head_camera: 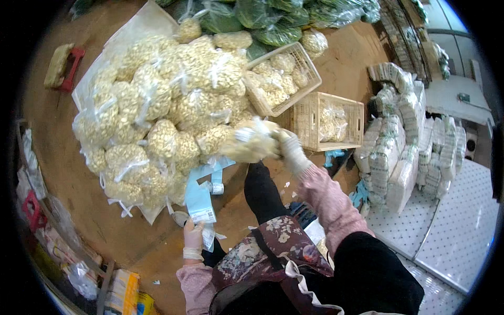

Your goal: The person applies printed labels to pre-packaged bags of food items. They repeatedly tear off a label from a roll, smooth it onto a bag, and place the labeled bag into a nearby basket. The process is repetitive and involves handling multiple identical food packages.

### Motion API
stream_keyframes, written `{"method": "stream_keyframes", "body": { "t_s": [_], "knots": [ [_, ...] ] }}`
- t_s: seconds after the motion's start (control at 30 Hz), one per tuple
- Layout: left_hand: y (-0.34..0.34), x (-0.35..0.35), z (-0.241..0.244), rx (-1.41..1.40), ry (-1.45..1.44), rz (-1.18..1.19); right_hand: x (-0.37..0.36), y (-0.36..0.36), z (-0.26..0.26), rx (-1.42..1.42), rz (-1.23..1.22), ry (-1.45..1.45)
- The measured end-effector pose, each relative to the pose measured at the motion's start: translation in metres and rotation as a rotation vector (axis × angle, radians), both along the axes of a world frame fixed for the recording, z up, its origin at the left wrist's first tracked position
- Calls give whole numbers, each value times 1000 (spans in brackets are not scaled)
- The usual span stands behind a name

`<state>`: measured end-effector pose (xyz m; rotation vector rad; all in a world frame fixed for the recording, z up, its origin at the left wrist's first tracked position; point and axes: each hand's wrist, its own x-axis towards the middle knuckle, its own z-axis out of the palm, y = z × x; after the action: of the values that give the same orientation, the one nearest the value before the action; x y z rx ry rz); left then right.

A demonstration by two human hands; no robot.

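Note:
My left hand [193,241], in a thin pale glove, grips the lower end of a light-blue strip of label backing [198,193]. A white printed label [204,215] sits on the strip beside my fingertips. My right hand [290,151] wears a knitted white glove and holds a clear plastic bag of pale pieces [248,146], blurred by motion. A white label [245,135] shows on that bag. Beyond it lies a large heap of similar knotted bags [173,106]; the pieces look like peeled garlic cloves. A small label roll [217,188] hangs by the blue strip.
Two plastic crates, one tilted [315,78] and one upright [307,122], hold more bags. Plastic-wrapped green produce [271,23] lies behind. Wrapped white packs [393,153] are stacked on a dotted metal platform [456,220] at right. A red-handled object [73,69] is at left.

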<state>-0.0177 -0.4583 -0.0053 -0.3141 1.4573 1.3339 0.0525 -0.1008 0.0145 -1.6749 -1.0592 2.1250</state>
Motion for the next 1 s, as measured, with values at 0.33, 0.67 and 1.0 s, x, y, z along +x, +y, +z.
{"method": "stream_keyframes", "body": {
  "t_s": [0.33,0.67,1.0],
  "knots": [
    [96,12,7,-20,101,-7,273,178,-74,392,-340,-770],
    [126,8,13,134,371,-180,128,41,-45,75,563,-370],
    [94,-5,31,200,4,-55,1,-85,29,-211,703,-41]
  ]
}}
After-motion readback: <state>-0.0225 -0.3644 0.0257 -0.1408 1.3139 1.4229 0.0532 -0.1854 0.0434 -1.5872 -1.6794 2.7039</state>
